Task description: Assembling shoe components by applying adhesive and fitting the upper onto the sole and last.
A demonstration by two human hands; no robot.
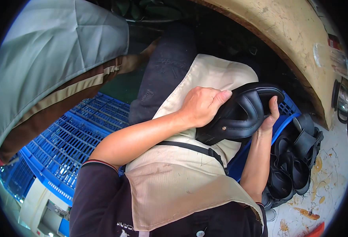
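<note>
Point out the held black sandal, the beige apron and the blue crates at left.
Black sandal [253,110]: head view, on its strap.
Beige apron [174,189]: head view, on its bib.
Blue crates [59,147]: head view, on slatted grid.

Left forearm [142,134] slants across body, left hand [205,104] curled; right forearm [257,164] raised, right hand [269,114] thumb up.

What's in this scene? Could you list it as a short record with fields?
Left hand: left hand curled, thumb against the black sandal
Right hand: right hand gripping the sandal's right side
Lap: beige apron over dark clothing
Left side: slatted blue crate; another person in a grey garment
Right side: pile of black footwear on a stained pale surface
</note>
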